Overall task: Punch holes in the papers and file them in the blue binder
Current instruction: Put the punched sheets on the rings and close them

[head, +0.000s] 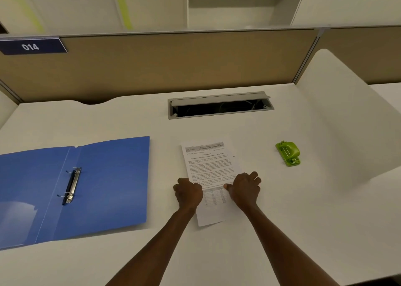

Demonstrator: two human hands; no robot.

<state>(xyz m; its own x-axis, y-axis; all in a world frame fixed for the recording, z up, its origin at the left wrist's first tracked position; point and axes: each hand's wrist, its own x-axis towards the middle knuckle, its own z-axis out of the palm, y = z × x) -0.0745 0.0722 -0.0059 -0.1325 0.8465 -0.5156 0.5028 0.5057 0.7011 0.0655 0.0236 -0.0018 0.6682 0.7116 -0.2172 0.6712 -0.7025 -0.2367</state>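
Note:
The printed papers lie flat in the middle of the white desk. My left hand grips their left edge with curled fingers. On the right edge sits my right hand, thumb pressed on the top sheet and fingers curled over the side. The blue binder lies open on the left, its metal rings shut and nothing on them. A green hole punch rests on the desk to the right of the papers, beyond my right hand.
An open cable hatch is set into the desk behind the papers. A tan partition with a "014" label closes the back. A white side panel rises on the right.

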